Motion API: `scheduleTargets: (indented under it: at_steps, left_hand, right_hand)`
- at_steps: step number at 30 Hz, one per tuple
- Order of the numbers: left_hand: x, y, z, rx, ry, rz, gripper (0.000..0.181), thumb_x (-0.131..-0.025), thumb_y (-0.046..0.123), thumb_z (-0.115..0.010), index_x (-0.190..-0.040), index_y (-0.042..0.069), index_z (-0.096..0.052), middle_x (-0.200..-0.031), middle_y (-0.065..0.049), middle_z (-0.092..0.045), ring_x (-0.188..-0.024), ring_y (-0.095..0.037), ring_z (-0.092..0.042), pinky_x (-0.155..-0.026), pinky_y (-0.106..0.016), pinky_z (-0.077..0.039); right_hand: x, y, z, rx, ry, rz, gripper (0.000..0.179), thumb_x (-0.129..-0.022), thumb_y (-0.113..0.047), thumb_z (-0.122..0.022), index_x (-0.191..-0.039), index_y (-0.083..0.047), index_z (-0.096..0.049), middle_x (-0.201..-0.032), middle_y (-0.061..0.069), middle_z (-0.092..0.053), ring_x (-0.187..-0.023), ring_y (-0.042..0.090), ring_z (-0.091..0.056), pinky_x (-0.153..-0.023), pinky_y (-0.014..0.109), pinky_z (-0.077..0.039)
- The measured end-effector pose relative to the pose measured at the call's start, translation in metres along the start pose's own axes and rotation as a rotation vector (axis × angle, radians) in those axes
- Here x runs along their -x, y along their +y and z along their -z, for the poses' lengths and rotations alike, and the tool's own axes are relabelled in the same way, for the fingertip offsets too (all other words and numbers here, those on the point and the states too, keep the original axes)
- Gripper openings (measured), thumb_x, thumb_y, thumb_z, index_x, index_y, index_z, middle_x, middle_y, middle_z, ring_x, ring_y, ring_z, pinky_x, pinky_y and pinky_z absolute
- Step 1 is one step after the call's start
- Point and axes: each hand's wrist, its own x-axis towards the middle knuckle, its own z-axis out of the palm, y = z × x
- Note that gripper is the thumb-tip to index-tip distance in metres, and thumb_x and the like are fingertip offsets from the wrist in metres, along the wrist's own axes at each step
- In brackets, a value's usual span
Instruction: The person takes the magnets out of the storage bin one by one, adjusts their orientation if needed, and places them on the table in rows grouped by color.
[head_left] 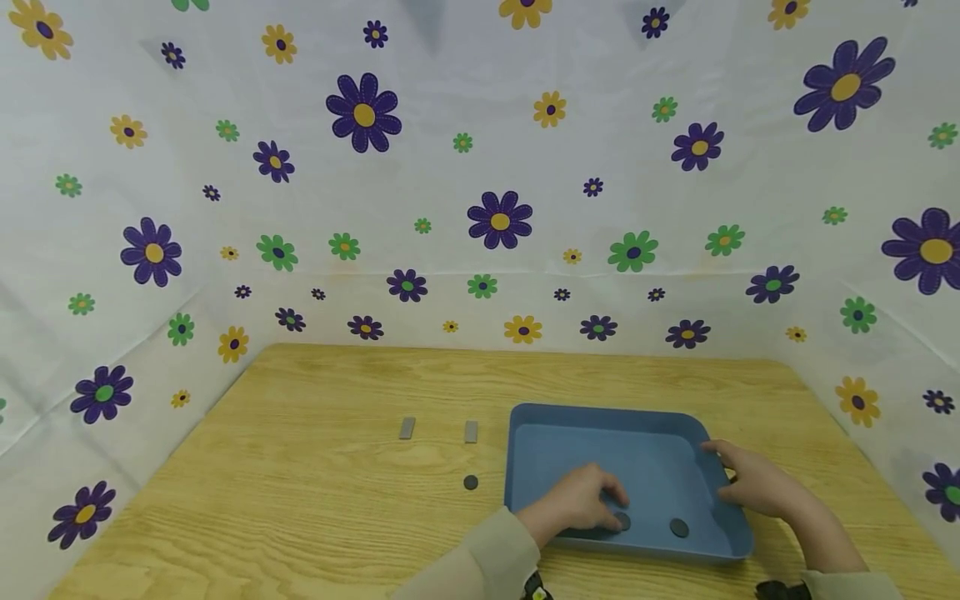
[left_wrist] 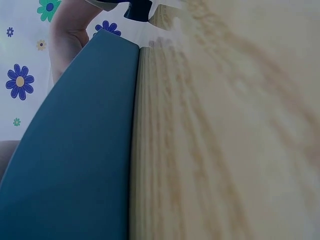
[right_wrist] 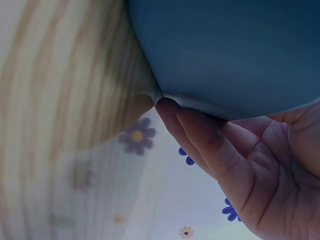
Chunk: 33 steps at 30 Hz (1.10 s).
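A blue rectangular tray [head_left: 600, 417] sits on the wooden table. My left hand [head_left: 576, 500] reaches over its near wall, fingers bent and parted from the thumb. A dark round disc [head_left: 623, 522] lies on the tray floor right at the thumb tip, under the fingertips. Another dark disc [head_left: 678, 527] lies to its right in the tray. At the tray's right end, my right hand [head_left: 757, 481] holds the rim; in the right wrist view its fingers [right_wrist: 210, 145] lie against the wall's outer side. The left wrist view shows the tray's outer wall [left_wrist: 80, 150], with the left fingers hidden.
Left of the tray, a third dark disc [head_left: 471, 482] lies on the table [head_left: 300, 467]. Behind it are two small grey rectangular pieces, a left one [head_left: 407, 428] and a right one [head_left: 471, 431]. A flower-patterned white sheet [head_left: 420, 175] surrounds the table's back and sides.
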Motion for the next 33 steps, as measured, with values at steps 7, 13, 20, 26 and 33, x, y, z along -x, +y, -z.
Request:
scheduleTargets:
  at_steps: [7, 13, 20, 26, 33]
  left_hand:
    - [0.0004, -0.0012, -0.002, -0.008, -0.005, -0.009, 0.02, -0.067, 0.009, -0.077, -0.085, 0.014, -0.069, -0.08, 0.012, -0.059, -0.069, 0.0, -0.05, -0.059, -0.016, -0.041]
    - [0.0014, -0.0003, -0.0025, -0.021, -0.006, -0.003, 0.019, -0.066, 0.009, -0.078, -0.081, 0.014, -0.069, -0.077, 0.013, -0.058, -0.062, 0.0, -0.047, -0.056, -0.016, -0.04]
    - [0.0045, 0.002, -0.0007, -0.098, -0.015, -0.057, 0.017, -0.068, 0.013, -0.077, -0.082, 0.016, -0.068, -0.08, 0.01, -0.052, -0.065, 0.0, -0.044, -0.056, -0.015, -0.038]
    - [0.0053, 0.0021, -0.0005, -0.17, -0.036, -0.071, 0.017, -0.07, 0.017, -0.075, -0.085, 0.018, -0.067, -0.08, 0.008, -0.044, -0.063, -0.001, -0.041, -0.054, -0.014, -0.037]
    - [0.0069, 0.0061, 0.001, -0.208, -0.085, -0.041, 0.015, -0.075, 0.019, -0.071, -0.088, 0.02, -0.064, -0.085, 0.007, -0.041, -0.06, -0.001, -0.042, -0.054, -0.015, -0.037]
  right_hand:
    - [-0.0009, 0.0004, -0.0015, 0.016, -0.001, -0.012, 0.061, -0.069, 0.006, -0.058, -0.124, 0.016, -0.034, -0.121, 0.041, -0.034, -0.108, 0.053, -0.036, -0.061, 0.032, -0.041]
    - [-0.0011, 0.0002, -0.0017, 0.015, 0.001, -0.017, 0.061, -0.069, 0.006, -0.058, -0.124, 0.016, -0.033, -0.121, 0.041, -0.034, -0.108, 0.053, -0.036, -0.061, 0.032, -0.041]
    - [0.0002, 0.0005, -0.0015, -0.004, 0.006, -0.011, 0.061, -0.069, 0.007, -0.057, -0.124, 0.016, -0.033, -0.121, 0.042, -0.034, -0.108, 0.054, -0.035, -0.059, 0.032, -0.039]
    - [0.0002, 0.0007, -0.0016, -0.01, 0.009, -0.006, 0.061, -0.068, 0.008, -0.057, -0.124, 0.017, -0.033, -0.121, 0.042, -0.033, -0.108, 0.054, -0.035, -0.059, 0.032, -0.039]
    - [-0.0009, 0.0025, -0.0007, -0.019, 0.007, 0.001, 0.062, -0.068, 0.008, -0.057, -0.124, 0.017, -0.032, -0.122, 0.042, -0.032, -0.109, 0.055, -0.033, -0.06, 0.032, -0.039]
